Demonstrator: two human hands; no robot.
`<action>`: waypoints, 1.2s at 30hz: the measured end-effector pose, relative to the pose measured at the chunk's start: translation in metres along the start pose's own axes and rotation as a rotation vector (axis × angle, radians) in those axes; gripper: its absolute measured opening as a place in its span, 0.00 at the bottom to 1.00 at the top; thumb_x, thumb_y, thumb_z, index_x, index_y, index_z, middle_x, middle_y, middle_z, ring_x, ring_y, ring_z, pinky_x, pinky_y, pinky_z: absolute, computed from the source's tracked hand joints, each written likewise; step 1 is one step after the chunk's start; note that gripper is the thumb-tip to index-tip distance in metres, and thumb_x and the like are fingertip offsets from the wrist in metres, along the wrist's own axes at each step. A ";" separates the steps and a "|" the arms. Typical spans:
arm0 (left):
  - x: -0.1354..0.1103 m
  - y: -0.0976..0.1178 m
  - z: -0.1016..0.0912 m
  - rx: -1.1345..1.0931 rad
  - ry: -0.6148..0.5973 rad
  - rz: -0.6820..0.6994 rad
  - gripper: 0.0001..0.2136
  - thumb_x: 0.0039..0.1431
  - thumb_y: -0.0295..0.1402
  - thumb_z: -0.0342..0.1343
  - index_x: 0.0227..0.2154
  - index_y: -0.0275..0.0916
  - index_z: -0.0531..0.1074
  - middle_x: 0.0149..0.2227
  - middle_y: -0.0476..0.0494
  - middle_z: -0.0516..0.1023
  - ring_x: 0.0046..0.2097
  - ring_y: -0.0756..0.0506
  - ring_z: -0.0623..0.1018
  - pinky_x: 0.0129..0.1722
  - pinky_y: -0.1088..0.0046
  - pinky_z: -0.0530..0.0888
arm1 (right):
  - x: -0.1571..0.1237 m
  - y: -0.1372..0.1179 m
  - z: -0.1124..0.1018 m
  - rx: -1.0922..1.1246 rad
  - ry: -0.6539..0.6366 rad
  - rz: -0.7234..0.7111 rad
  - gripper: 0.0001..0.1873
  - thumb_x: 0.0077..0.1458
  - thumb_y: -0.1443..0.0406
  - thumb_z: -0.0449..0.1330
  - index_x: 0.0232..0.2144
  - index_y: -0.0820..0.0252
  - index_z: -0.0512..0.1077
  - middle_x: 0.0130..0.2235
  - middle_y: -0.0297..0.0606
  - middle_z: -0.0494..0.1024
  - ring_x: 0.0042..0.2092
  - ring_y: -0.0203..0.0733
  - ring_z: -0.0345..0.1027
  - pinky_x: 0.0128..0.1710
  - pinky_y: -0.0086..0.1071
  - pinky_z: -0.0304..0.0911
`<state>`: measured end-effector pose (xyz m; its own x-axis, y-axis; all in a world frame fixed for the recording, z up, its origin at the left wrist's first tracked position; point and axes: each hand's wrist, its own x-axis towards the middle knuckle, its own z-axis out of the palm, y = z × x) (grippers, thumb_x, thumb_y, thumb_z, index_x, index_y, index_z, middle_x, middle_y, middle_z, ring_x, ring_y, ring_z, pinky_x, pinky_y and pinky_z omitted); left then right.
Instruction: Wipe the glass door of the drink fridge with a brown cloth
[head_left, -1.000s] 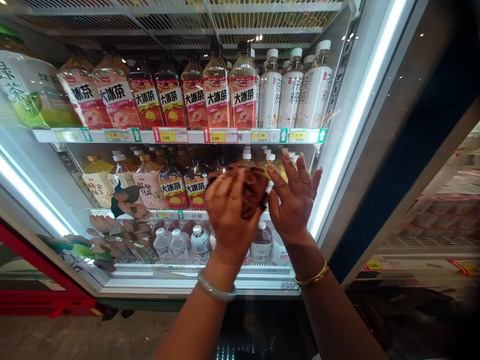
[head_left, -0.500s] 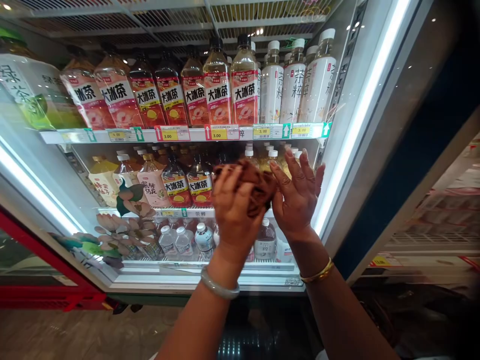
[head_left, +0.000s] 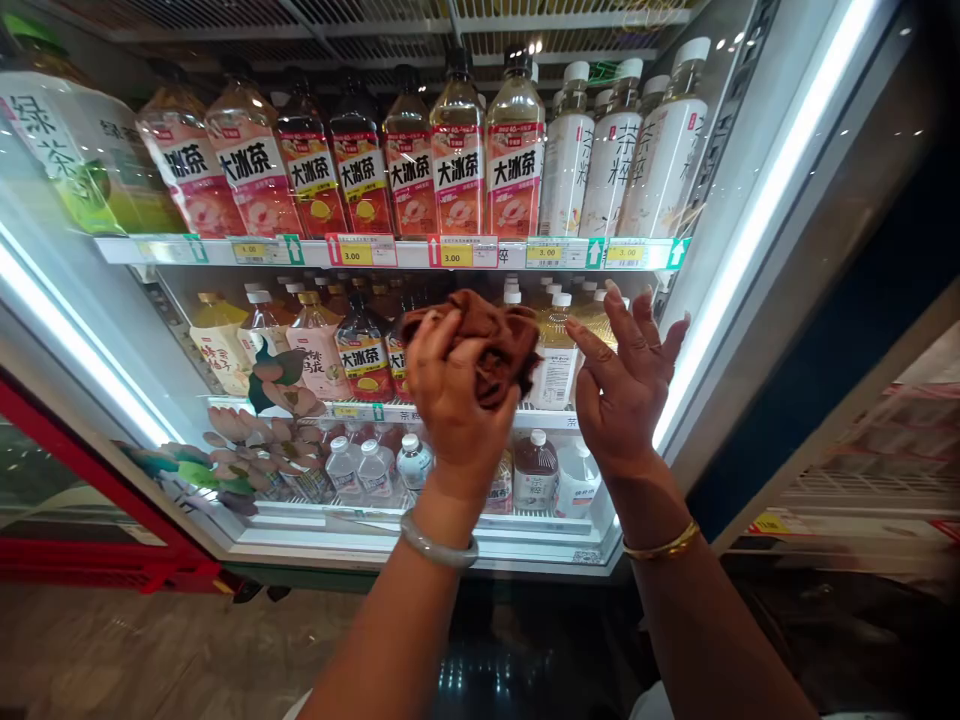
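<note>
A crumpled brown cloth is bunched in my left hand, whose fingers curl around its near side. To the right of it, apart from the cloth, my right hand is raised with the fingers spread and nothing in them. Both hands are in front of a lit drinks cooler. Beyond them, behind the glass, white-capped bottles stand on the middle shelf, partly hidden by the hands and cloth.
Large tea bottles line the upper shelf above a price rail. Small bottles stand on the lowest shelf. Flower decals mark the glass at left. A dark blue frame borders the cooler's right side; a red cabinet is at left.
My right hand has moved right, away from the cloth, and its fingers have spread. My left hand still holds the cloth, slightly further left. The view has shifted a little.
</note>
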<state>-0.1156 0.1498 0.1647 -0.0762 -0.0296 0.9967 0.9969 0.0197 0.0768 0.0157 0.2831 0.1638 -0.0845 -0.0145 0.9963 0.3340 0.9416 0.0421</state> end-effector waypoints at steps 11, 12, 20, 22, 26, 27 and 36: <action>-0.003 0.006 0.003 -0.106 -0.013 0.032 0.16 0.58 0.31 0.63 0.50 0.42 0.72 0.60 0.36 0.73 0.68 0.36 0.67 0.69 0.48 0.64 | -0.002 0.020 -0.009 -0.049 -0.009 -0.002 0.25 0.66 0.66 0.52 0.62 0.41 0.71 0.73 0.35 0.59 0.75 0.57 0.47 0.72 0.70 0.28; -0.001 0.003 0.001 -0.073 0.028 -0.021 0.18 0.57 0.31 0.64 0.50 0.41 0.72 0.61 0.35 0.73 0.68 0.35 0.67 0.69 0.48 0.63 | -0.003 0.019 -0.008 -0.051 -0.009 -0.006 0.27 0.66 0.67 0.52 0.63 0.40 0.69 0.74 0.34 0.57 0.75 0.56 0.46 0.72 0.70 0.29; -0.027 0.038 0.022 -0.218 -0.185 0.133 0.13 0.62 0.34 0.62 0.49 0.41 0.73 0.59 0.37 0.76 0.69 0.38 0.67 0.69 0.54 0.66 | -0.007 0.020 -0.006 -0.048 0.014 0.006 0.24 0.69 0.60 0.56 0.64 0.35 0.67 0.74 0.33 0.58 0.75 0.52 0.47 0.74 0.61 0.35; -0.024 0.039 0.020 -0.243 -0.203 0.149 0.12 0.63 0.34 0.62 0.48 0.41 0.73 0.58 0.37 0.77 0.68 0.39 0.68 0.69 0.54 0.66 | -0.006 0.022 -0.008 -0.025 0.018 -0.003 0.23 0.69 0.59 0.56 0.64 0.34 0.67 0.73 0.32 0.59 0.75 0.52 0.48 0.74 0.61 0.35; -0.004 0.022 0.006 -0.171 -0.069 0.069 0.15 0.61 0.35 0.62 0.49 0.42 0.72 0.60 0.36 0.74 0.68 0.36 0.68 0.68 0.49 0.65 | -0.004 0.021 -0.011 -0.001 -0.009 -0.018 0.27 0.67 0.64 0.54 0.65 0.35 0.67 0.74 0.31 0.58 0.75 0.53 0.47 0.73 0.65 0.33; 0.000 0.017 0.004 -0.137 -0.033 0.033 0.16 0.60 0.35 0.63 0.50 0.42 0.72 0.61 0.35 0.73 0.68 0.36 0.67 0.69 0.48 0.64 | -0.004 0.021 -0.011 -0.001 -0.016 -0.015 0.28 0.66 0.66 0.54 0.65 0.35 0.66 0.74 0.30 0.57 0.76 0.53 0.46 0.73 0.65 0.32; -0.028 0.033 0.023 -0.176 -0.202 0.152 0.13 0.63 0.35 0.61 0.50 0.43 0.72 0.60 0.38 0.75 0.70 0.38 0.66 0.69 0.54 0.65 | -0.008 0.025 -0.007 -0.053 -0.009 -0.021 0.24 0.70 0.59 0.54 0.65 0.36 0.66 0.74 0.32 0.55 0.76 0.53 0.46 0.73 0.64 0.33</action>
<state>-0.0807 0.1748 0.1396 0.0892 0.1604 0.9830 0.9843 -0.1650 -0.0623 0.0316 0.3040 0.1579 -0.1007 -0.0311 0.9944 0.3816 0.9219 0.0674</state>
